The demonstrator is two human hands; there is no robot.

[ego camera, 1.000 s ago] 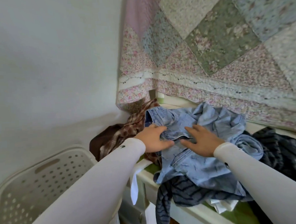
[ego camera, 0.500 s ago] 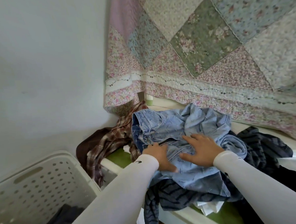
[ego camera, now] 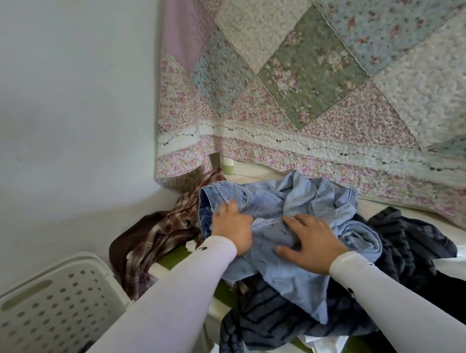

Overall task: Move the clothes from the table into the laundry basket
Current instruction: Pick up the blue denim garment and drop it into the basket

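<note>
Two hands in long white sleeves press on a pile of clothes on a green-topped table [ego camera: 174, 260]. The left hand [ego camera: 233, 231] and right hand [ego camera: 309, 246] lie apart, fingers spread flat on one light blue denim garment [ego camera: 290, 200], not visibly gripping it. Beside it lie one brown plaid shirt [ego camera: 159, 237] and one dark striped garment [ego camera: 274, 320]. One white perforated laundry basket [ego camera: 52, 302] stands lower left, possibly holding something dark. One floral patchwork quilt [ego camera: 315, 77] hangs behind.

Crinkled matt denim jeans [ego camera: 290, 200] top the heap; a woven plaid shirt [ego camera: 159, 237] lies beside them. The perforated laundry basket [ego camera: 55, 304] is smooth white plastic; the quilt [ego camera: 315, 72] is stitched, puckered cotton.
</note>
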